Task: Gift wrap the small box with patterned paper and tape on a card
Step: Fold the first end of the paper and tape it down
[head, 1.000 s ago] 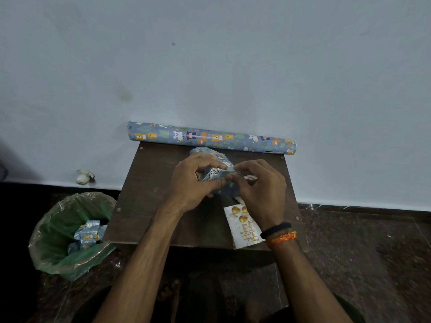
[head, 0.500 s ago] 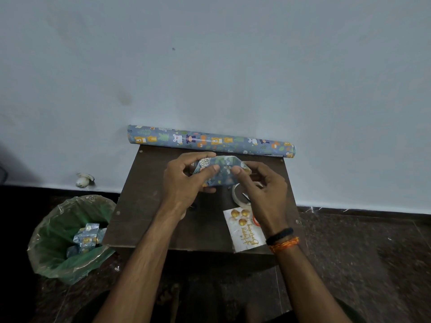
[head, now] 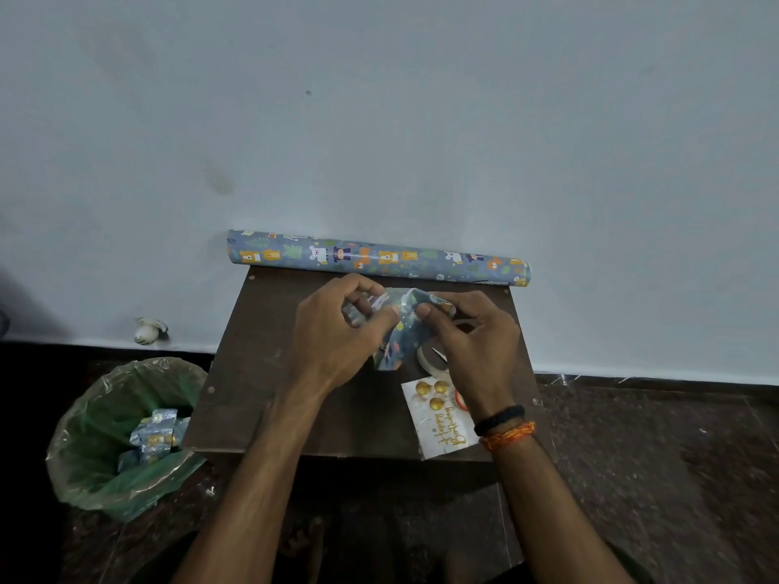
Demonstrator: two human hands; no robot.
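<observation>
Currently, I see both hands pinching the wrapped box above the table.

Left hand (head: 337, 330) and right hand (head: 472, 343) each grip the paper-covered box (head: 400, 326) with curled fingers, held over the brown table (head: 261, 373). Tape roll (head: 430, 360) and birthday card (head: 438, 419) lie beneath the right hand; the paper roll (head: 379, 257) rests against the wall.
</observation>
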